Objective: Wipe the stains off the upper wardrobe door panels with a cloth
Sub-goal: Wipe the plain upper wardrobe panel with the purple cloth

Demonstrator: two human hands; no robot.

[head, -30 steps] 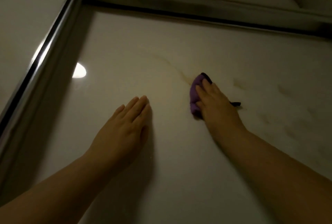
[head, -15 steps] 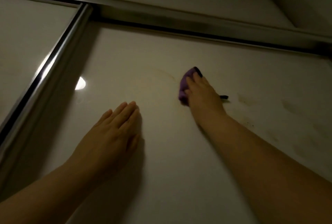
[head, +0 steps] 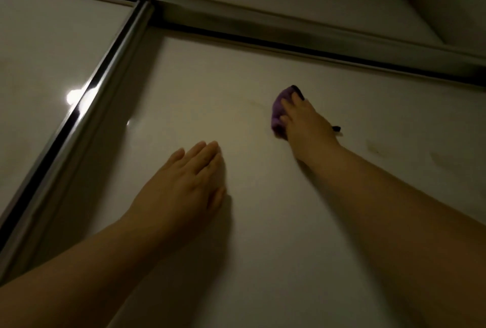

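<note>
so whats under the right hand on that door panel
A purple cloth lies under the right hand, pressed to the door panel; its edge shows beside the hand and a dark bit sticks out by the wrist. Any stain beneath it is covered.

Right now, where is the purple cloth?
In the head view the purple cloth sits right of centre, pressed to the wardrobe door panel under the right hand, just right of a faint streak.
</note>
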